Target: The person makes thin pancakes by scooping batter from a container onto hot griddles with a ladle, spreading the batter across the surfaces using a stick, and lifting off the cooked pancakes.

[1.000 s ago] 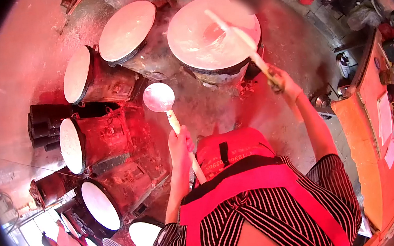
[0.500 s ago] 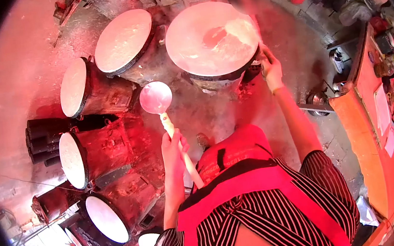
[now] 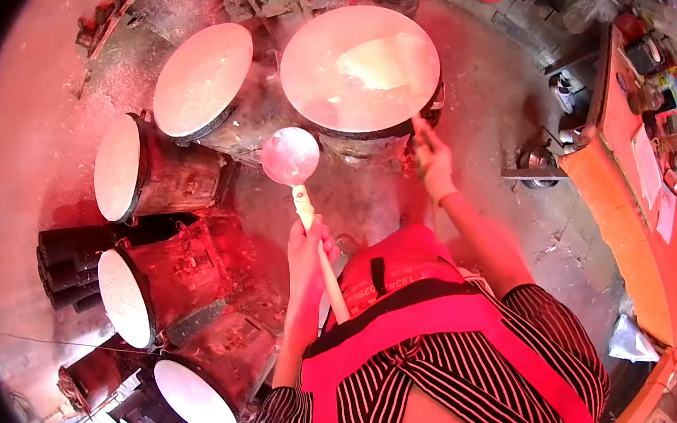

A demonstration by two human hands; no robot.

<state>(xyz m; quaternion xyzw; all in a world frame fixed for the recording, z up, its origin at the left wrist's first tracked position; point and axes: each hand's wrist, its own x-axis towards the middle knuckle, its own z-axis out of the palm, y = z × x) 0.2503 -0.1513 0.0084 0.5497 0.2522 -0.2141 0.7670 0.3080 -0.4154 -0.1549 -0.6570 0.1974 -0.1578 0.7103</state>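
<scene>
My left hand (image 3: 306,253) is closed around the long pale handle of a ladle (image 3: 290,157), whose round bowl points up and away from me. My right hand (image 3: 434,165) is by the near right edge of a large round griddle (image 3: 326,100). Its fingers are curled around something slim that I cannot make out. Pale material coats the griddle, with a brighter yellowish patch (image 3: 380,63) right of its centre. The ladle's bowl hangs in front of the griddle, apart from its surface.
More round griddles on drum stoves curve along the left, among them one beside mine (image 3: 204,80) and one farther left (image 3: 118,168). Dark pipes (image 3: 80,253) lie between the stoves. An orange-sided table (image 3: 617,205) with papers and jars stands at right. Steam hangs over the floor.
My right hand has come nearer to me and left, from the griddle's right side. The blurred shape above the griddle is gone. The ladle has shifted slightly right in view.
</scene>
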